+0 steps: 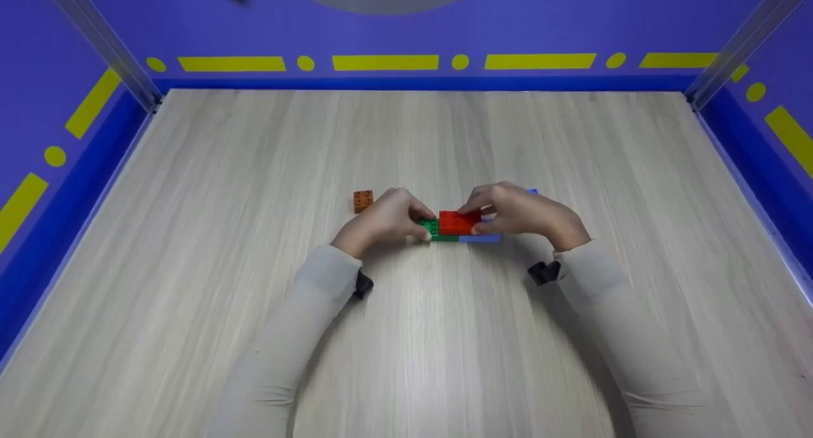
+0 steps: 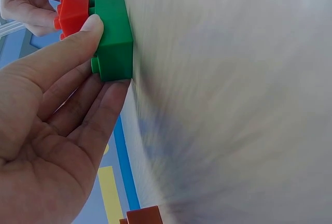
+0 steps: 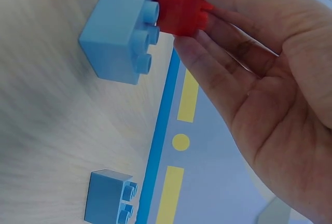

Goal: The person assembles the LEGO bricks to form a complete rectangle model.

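Note:
A green toy brick [image 1: 430, 226] and a light blue brick [image 1: 481, 238] lie end to end on the table. Above their joint is a red brick [image 1: 458, 222], spanning part of both. In the left wrist view some studs show in a thin gap between the red brick [image 2: 75, 9] and the green brick [image 2: 114, 32]. My left hand [image 1: 390, 217] pinches the free end of the green brick between thumb and fingers. The right hand [image 1: 521, 211] grips the red brick near its right end. Bare studs of the light blue brick [image 3: 114, 32] show in the right wrist view.
An orange-brown brick [image 1: 363, 200] lies just beyond my left hand. Behind the right hand is another blue brick [image 3: 106, 198], mostly hidden in the head view. Purple-blue panels with yellow marks [image 1: 385, 63] border the wooden table [image 1: 406, 336].

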Demonstrator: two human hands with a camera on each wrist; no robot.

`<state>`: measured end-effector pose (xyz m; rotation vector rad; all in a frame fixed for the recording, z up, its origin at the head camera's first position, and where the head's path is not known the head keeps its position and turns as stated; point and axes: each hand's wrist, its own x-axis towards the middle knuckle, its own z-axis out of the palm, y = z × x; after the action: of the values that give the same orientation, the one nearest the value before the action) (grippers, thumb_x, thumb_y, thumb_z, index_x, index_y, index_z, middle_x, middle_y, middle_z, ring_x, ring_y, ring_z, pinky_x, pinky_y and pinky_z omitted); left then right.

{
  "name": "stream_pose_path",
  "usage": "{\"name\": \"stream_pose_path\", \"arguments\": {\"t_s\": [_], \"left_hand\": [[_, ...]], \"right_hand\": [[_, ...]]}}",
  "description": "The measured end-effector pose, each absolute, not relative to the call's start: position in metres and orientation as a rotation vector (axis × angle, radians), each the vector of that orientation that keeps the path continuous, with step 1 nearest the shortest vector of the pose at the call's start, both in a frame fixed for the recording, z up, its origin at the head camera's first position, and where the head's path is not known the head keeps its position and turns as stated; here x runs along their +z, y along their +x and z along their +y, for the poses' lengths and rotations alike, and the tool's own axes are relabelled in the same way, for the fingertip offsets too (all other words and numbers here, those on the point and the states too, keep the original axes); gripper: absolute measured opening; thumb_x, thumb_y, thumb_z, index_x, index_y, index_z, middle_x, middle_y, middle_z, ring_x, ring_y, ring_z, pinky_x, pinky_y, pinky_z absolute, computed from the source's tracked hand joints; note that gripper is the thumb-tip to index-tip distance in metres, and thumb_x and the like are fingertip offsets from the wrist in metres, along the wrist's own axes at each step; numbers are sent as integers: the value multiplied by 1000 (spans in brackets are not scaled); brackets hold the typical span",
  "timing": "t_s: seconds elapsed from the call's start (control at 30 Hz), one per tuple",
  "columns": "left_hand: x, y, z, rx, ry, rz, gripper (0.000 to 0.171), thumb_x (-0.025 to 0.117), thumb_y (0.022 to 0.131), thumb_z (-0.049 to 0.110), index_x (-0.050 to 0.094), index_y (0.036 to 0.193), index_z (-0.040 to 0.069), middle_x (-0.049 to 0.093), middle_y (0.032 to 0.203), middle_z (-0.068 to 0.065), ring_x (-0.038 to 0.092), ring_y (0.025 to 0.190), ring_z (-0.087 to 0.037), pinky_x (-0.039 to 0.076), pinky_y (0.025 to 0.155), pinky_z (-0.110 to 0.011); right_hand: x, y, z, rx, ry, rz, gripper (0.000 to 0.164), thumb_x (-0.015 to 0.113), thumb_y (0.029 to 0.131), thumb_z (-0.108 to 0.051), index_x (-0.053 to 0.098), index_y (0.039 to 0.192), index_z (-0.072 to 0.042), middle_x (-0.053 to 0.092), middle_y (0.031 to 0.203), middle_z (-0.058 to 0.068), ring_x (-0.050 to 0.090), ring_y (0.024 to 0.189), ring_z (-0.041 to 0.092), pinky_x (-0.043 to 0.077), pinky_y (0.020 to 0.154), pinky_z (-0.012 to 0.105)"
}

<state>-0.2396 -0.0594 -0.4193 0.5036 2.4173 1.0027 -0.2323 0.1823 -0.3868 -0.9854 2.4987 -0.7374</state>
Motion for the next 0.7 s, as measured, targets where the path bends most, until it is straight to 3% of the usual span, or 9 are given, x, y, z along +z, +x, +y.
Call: {"name": "stream_pose_path", "arguments": {"t_s": [0.7], "left_hand": [[-420,-240,-59,1006,527,2420,34,80,78,12,74,111,10,73,107,-1,66,96,-11,53,86,-27]], "right_hand": [[-387,-229,178,-733,-957,2526,33,74,81,-2,71,114,-2,68,100,9,66,97,24,55,85,41]]}}
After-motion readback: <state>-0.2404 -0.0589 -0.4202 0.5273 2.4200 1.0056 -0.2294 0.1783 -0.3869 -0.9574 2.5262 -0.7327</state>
